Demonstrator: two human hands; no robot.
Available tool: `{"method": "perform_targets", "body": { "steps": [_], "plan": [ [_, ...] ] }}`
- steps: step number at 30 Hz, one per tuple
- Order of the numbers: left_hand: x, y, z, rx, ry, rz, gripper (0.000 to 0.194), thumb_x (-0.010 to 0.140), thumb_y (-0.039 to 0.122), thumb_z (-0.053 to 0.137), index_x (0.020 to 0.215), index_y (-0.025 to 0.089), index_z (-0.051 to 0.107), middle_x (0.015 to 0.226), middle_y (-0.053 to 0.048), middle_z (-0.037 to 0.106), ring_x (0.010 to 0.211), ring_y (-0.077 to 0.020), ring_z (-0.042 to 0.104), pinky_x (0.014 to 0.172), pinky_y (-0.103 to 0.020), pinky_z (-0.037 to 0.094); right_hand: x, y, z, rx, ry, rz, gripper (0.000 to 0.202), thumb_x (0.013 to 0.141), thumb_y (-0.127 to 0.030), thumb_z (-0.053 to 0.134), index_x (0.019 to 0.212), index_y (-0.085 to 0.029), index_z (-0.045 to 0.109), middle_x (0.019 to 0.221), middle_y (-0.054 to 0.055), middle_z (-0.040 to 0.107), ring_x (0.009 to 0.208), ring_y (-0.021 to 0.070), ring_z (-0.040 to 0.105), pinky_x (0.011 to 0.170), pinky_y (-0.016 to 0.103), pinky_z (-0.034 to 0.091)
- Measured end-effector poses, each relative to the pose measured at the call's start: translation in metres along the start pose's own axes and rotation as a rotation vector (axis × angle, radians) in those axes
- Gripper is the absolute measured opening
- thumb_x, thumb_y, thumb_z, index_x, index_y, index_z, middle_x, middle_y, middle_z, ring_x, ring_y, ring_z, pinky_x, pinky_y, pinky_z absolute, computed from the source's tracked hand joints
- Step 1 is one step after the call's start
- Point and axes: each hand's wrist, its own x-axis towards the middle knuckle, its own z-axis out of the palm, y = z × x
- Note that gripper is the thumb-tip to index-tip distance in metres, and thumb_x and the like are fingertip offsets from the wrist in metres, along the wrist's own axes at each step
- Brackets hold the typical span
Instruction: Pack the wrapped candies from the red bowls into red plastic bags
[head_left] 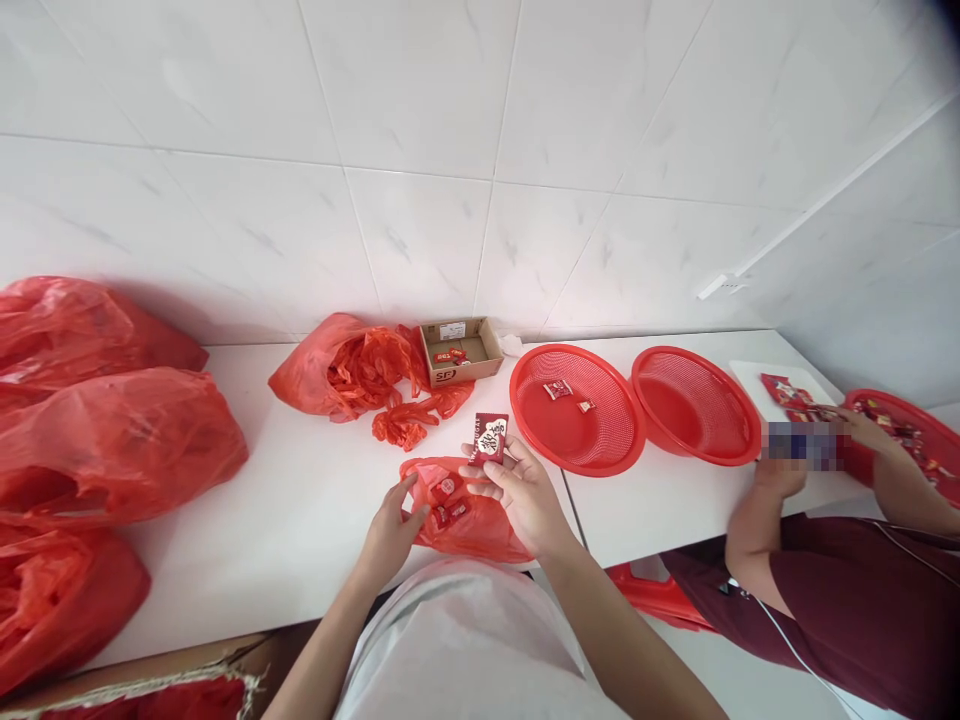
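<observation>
My right hand (531, 500) pinches a dark red candy packet (491, 438) with a cream label, holding it up above a red plastic bag (480, 525). That bag lies opened at the table's front edge, with several small red wrapped packets (448, 514) inside. At the bag's left rim, my left hand (391, 528) grips the plastic, its thumb over the opening. Beyond my hands stands a small cardboard box (466, 372) with a few red packets in it. Right of it, a red mesh basket (577, 440) holds two small wrapped pieces.
Filled red bags (120, 450) crowd the table's left end; another bag (337, 375) stands near the wall. A second red basket (694, 410) sits farther right. There, a co-worker (862, 600) handles packets beside a basket of sweets (922, 450). An open carton (150, 700) is below left.
</observation>
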Motion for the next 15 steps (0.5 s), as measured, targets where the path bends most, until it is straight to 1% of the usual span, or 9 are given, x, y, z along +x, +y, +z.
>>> {"method": "perform_targets", "body": {
  "steps": [2,4,6,7,9,11,13,15],
  "plan": [
    [0.000,0.000,0.001,-0.014,-0.012,0.000,0.065,0.081,0.043,0.052,0.140,0.016,0.045,0.137,-0.012,0.054,0.073,-0.0140,0.059,0.072,-0.031,0.050,0.001,0.010,-0.005,-0.053,-0.034,0.019,0.024,0.082,-0.032,0.065,0.105,-0.026,0.061,0.115,0.005,0.068,0.092,0.0206,0.070,0.078,0.035,0.057],
    [0.001,0.001,0.000,-0.039,-0.010,-0.003,0.065,0.081,0.041,0.053,0.140,0.016,0.045,0.135,-0.012,0.055,0.076,-0.0155,0.061,0.074,-0.032,0.050,0.004,0.028,-0.015,-0.165,-0.127,0.083,0.023,0.084,-0.030,0.060,0.107,-0.027,0.062,0.112,0.004,0.069,0.091,0.0210,0.070,0.077,0.036,0.057],
    [0.000,0.002,0.000,-0.053,0.012,0.003,0.063,0.080,0.038,0.054,0.139,0.017,0.048,0.132,-0.012,0.059,0.079,-0.0171,0.062,0.076,-0.033,0.049,0.010,0.052,-0.030,-0.353,-0.224,0.146,0.028,0.084,-0.025,0.056,0.111,-0.028,0.063,0.110,0.003,0.070,0.094,0.0219,0.069,0.082,0.038,0.056],
    [0.000,0.002,-0.001,-0.051,0.024,0.011,0.061,0.079,0.036,0.055,0.137,0.017,0.050,0.130,-0.011,0.060,0.080,-0.0175,0.062,0.077,-0.033,0.049,0.012,0.063,-0.038,-0.473,-0.234,0.152,0.032,0.083,-0.022,0.056,0.114,-0.029,0.063,0.110,0.002,0.071,0.097,0.0226,0.068,0.086,0.040,0.054],
    [-0.001,0.003,-0.002,-0.029,0.035,0.024,0.060,0.079,0.032,0.054,0.137,0.018,0.051,0.132,-0.011,0.059,0.081,-0.0173,0.062,0.080,-0.034,0.048,0.017,0.083,-0.056,-0.717,-0.140,0.102,0.040,0.081,-0.016,0.056,0.118,-0.030,0.064,0.114,0.003,0.070,0.107,0.0252,0.065,0.096,0.042,0.048],
    [-0.003,0.002,-0.003,0.002,0.033,0.016,0.060,0.080,0.030,0.052,0.138,0.019,0.049,0.135,-0.011,0.057,0.079,-0.0161,0.061,0.081,-0.034,0.048,0.021,0.093,-0.070,-0.864,-0.017,0.050,0.050,0.078,-0.012,0.056,0.124,-0.030,0.061,0.123,0.005,0.066,0.116,0.0282,0.059,0.102,0.045,0.042],
    [-0.005,0.002,-0.004,0.027,0.026,-0.004,0.061,0.081,0.029,0.049,0.140,0.018,0.046,0.136,-0.010,0.056,0.074,-0.0144,0.059,0.080,-0.034,0.047,0.024,0.093,-0.081,-0.900,0.043,0.035,0.058,0.078,-0.010,0.055,0.133,-0.029,0.054,0.130,0.006,0.062,0.122,0.0286,0.055,0.105,0.046,0.039],
    [-0.006,0.002,-0.004,0.048,0.022,-0.011,0.061,0.082,0.030,0.047,0.142,0.018,0.044,0.134,-0.010,0.057,0.069,-0.0129,0.056,0.077,-0.033,0.047,0.027,0.085,-0.089,-0.897,0.052,0.025,0.061,0.079,-0.011,0.054,0.136,-0.031,0.050,0.131,0.005,0.061,0.120,0.0253,0.057,0.103,0.044,0.041]
  ]
}}
